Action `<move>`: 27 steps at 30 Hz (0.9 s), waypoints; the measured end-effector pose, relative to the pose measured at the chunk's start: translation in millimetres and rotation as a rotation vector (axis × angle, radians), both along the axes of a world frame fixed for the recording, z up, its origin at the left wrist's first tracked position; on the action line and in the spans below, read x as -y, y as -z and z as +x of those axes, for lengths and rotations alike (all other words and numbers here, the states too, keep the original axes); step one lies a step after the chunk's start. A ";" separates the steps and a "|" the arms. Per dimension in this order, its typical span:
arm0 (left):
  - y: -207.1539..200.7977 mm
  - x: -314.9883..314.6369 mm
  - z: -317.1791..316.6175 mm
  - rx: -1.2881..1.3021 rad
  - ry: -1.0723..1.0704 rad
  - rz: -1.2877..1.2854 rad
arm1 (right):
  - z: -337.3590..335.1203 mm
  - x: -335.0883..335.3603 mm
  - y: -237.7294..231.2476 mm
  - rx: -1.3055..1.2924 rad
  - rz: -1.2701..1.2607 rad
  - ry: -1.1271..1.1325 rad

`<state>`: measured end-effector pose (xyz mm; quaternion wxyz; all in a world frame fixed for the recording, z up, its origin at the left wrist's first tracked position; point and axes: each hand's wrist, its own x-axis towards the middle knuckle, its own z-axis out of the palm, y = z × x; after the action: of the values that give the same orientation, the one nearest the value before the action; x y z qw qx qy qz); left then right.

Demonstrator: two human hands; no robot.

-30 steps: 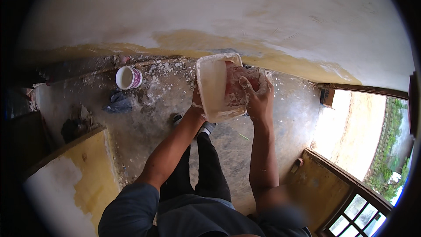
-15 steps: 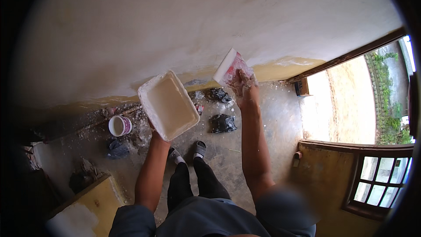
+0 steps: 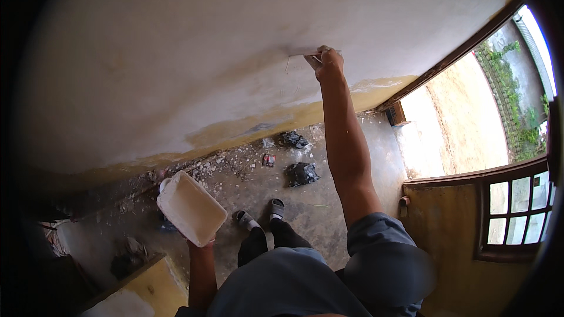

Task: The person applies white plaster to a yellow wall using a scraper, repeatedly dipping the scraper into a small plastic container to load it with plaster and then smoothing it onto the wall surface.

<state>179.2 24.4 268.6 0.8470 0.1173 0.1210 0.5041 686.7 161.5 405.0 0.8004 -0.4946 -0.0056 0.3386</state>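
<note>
Gripped scraper (image 3: 306, 52) now touches wall (image 3: 205, 53)

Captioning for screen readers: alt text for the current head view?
A person's right hand holds a thin spreader against a patchy white-and-yellow wall, while the left hand holds a rectangular whitish tub above a debris-strewn floor.

Wide gap, tray (image 3: 192, 208) to right forearm (image 3: 345, 132)

Tray (image 3: 221, 213) — plastic by look, matt, inside smeared with pale paste (image 3: 191, 204). Wall (image 3: 205, 53): smooth, chalky matt plaster, patchy yellow paint (image 3: 217, 135) along bottom edge. Floor (image 3: 329, 223): worn concrete, dull sheen, gritty with white crumbs (image 3: 235, 161) along wall-side edge. Black bags (image 3: 302, 174) near same edge — thin, crinkled plastic, glossy. Window frame (image 3: 483, 223): dark wood, glass panes (image 3: 498, 198). Shirt (image 3: 270, 282): matt cloth.
</note>
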 end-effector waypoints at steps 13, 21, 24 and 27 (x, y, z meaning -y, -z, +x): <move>-21.0 15.5 -17.5 -0.067 0.006 -0.004 | -34.9 59.9 24.4 0.127 0.334 -0.216; -17.8 45.8 -21.3 -0.066 0.009 -0.041 | -34.4 23.4 189.3 -0.292 0.035 -0.018; -24.8 48.5 -30.2 -0.084 -0.037 -0.025 | -40.9 2.4 142.4 -0.216 0.082 -0.056; -24.6 40.6 -25.9 -0.059 -0.062 -0.011 | -35.0 -3.4 80.3 -0.243 0.091 -0.002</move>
<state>153.4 -16.2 293.2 0.8278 0.1236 0.1522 0.5257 651.8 164.9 324.8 0.8166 -0.4130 0.0756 0.3961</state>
